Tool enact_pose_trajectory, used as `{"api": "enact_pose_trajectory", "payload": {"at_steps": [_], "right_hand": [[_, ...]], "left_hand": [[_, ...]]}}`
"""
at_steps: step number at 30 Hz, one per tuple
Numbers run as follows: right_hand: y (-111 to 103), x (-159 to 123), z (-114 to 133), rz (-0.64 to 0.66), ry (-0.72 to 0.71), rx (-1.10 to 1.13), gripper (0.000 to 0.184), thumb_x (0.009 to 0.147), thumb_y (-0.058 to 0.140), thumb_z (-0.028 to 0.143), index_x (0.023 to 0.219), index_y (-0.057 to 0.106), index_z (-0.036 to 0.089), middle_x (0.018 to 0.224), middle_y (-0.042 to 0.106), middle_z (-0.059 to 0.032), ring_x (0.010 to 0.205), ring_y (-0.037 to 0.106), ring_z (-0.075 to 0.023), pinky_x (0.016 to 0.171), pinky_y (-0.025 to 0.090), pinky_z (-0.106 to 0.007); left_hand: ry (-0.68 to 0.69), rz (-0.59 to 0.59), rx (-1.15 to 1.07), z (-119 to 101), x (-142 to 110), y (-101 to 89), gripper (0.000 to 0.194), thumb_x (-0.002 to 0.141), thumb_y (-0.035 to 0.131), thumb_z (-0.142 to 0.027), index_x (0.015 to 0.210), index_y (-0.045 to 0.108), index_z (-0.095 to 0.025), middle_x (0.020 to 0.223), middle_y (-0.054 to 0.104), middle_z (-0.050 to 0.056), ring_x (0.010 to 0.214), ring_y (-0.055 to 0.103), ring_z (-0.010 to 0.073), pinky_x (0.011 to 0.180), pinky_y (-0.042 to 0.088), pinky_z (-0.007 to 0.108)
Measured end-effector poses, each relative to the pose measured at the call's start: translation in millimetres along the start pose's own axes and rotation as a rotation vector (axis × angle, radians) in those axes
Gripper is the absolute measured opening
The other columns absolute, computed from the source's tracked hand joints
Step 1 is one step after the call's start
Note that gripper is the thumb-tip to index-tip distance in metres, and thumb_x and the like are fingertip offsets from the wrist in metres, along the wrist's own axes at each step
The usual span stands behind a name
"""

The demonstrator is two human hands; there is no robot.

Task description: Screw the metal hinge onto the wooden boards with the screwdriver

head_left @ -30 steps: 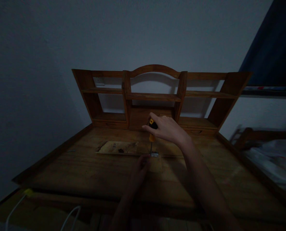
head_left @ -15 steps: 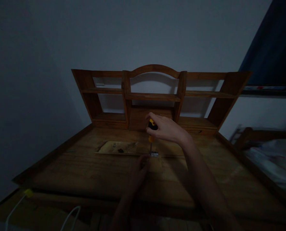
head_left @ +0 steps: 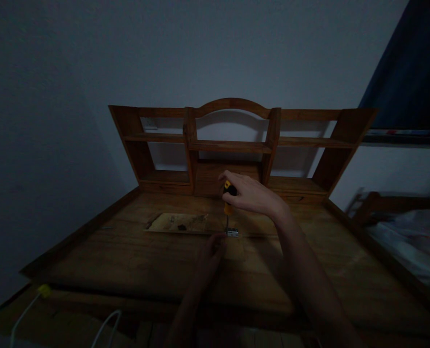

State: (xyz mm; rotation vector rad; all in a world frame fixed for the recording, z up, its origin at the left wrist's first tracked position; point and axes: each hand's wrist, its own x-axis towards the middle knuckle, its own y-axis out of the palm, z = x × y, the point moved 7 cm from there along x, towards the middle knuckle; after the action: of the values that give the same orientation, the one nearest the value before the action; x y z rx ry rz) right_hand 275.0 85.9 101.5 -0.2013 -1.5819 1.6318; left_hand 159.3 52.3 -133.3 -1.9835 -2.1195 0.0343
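Observation:
My right hand (head_left: pixel 249 192) is wrapped round the yellow and black handle of a screwdriver (head_left: pixel 228 209), held upright with the shaft pointing down. Its tip meets the left end of a small shiny metal piece (head_left: pixel 233 232), which looks like a hinge, lying on the wooden desk (head_left: pixel 128 261). Low beside it, my left hand (head_left: pixel 211 252) is closed, with thumb and fingertips pinched by the screwdriver's tip. Anything between those fingers is too small and dark to make out.
A damaged pale wooden strip (head_left: pixel 179 222) lies left of the hands. Behind the desk top stands a wooden shelf unit (head_left: pixel 233 145) against the wall. A white cable (head_left: pixel 108 316) and a yellow piece (head_left: pixel 44 290) are at the front left edge. Plastic-wrapped bedding (head_left: pixel 410 237) is at the right.
Almost nothing differs. The screwdriver and my right hand have shifted very slightly, while the metal piece and my left hand stay where they were.

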Motion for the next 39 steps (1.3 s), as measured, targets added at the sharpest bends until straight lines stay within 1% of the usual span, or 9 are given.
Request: {"api": "enact_pose_trajectory", "payload": {"at_steps": [5,10,13,17,22,26,29,34,39], "right_hand": [[0,0,-5,-0.008,0.093,-0.103,0.039,0.093,0.044,0.051,0.118,0.052,0.022,0.090,0.067,-0.0060,0.083,0.063,-0.0229,0.074,0.039,-0.030],[-2,0,0,-0.009,0.009,-0.039,0.035,0.088,0.052,0.036,0.121,0.051,0.025,0.110,0.065,-0.0050,0.098,0.060,-0.0223,0.081,0.040,-0.030],[0,0,-3,0.014,0.041,-0.054,0.032,0.090,0.048,0.037,0.119,0.051,0.024,0.097,0.067,-0.0049,0.088,0.062,-0.0213,0.076,0.040,-0.029],[-1,1,-7,-0.022,0.122,-0.185,0.041,0.092,0.044,0.052,0.117,0.053,0.020,0.086,0.067,-0.0072,0.081,0.063,-0.0251,0.073,0.039,-0.033],[0,1,-1,0.000,0.012,-0.035,0.038,0.087,0.052,0.037,0.123,0.048,0.025,0.114,0.064,-0.0061,0.100,0.060,-0.0233,0.080,0.040,-0.031],[2,1,-1,-0.015,0.043,-0.077,0.032,0.094,0.045,0.042,0.119,0.050,0.022,0.096,0.068,-0.0066,0.088,0.063,-0.0226,0.077,0.041,-0.031],[0,1,-1,-0.039,0.096,-0.155,0.043,0.093,0.043,0.056,0.116,0.051,0.020,0.093,0.067,-0.0085,0.085,0.063,-0.0253,0.076,0.041,-0.034],[0,1,5,-0.026,0.016,-0.079,0.031,0.091,0.051,0.037,0.118,0.049,0.023,0.115,0.063,-0.0066,0.103,0.060,-0.0230,0.086,0.040,-0.032],[2,1,0,-0.034,0.042,-0.130,0.029,0.097,0.041,0.045,0.112,0.050,0.021,0.094,0.067,-0.0064,0.090,0.063,-0.0230,0.078,0.040,-0.031]], "left_hand": [[-0.006,0.010,-0.007,-2,-1,0.9,0.035,0.087,0.055,-0.040,0.116,0.063,-0.022,0.109,0.067,0.007,0.098,0.063,0.0227,0.085,0.049,0.034],[-0.004,0.002,-0.001,0,-1,-0.3,0.035,0.087,0.055,-0.038,0.117,0.062,-0.022,0.113,0.066,0.007,0.101,0.062,0.0231,0.087,0.048,0.034],[-0.011,0.001,0.010,-1,-1,-1.1,0.036,0.086,0.055,-0.038,0.118,0.062,-0.023,0.113,0.066,0.007,0.102,0.062,0.0237,0.088,0.048,0.035],[-0.023,0.018,0.013,-5,-1,-0.2,0.036,0.086,0.054,-0.039,0.117,0.062,-0.022,0.112,0.067,0.007,0.102,0.062,0.0238,0.088,0.048,0.034],[-0.027,0.037,-0.010,-2,-1,1.8,0.035,0.088,0.052,-0.040,0.118,0.060,-0.023,0.112,0.066,0.007,0.100,0.062,0.0228,0.086,0.048,0.033],[0.011,0.033,-0.011,-3,-1,1.5,0.033,0.088,0.053,-0.036,0.116,0.061,-0.022,0.113,0.066,0.007,0.103,0.061,0.0227,0.089,0.048,0.034],[0.018,0.019,0.002,-4,0,0.5,0.032,0.087,0.053,-0.036,0.115,0.062,-0.023,0.110,0.066,0.007,0.100,0.062,0.0232,0.088,0.048,0.035],[0.009,0.011,0.000,-3,0,0.4,0.033,0.086,0.054,-0.035,0.115,0.062,-0.022,0.111,0.066,0.007,0.102,0.061,0.0237,0.089,0.047,0.036],[-0.017,0.019,-0.008,-3,-2,0.7,0.036,0.088,0.053,-0.040,0.117,0.061,-0.021,0.112,0.066,0.007,0.101,0.061,0.0234,0.088,0.047,0.034]]}}
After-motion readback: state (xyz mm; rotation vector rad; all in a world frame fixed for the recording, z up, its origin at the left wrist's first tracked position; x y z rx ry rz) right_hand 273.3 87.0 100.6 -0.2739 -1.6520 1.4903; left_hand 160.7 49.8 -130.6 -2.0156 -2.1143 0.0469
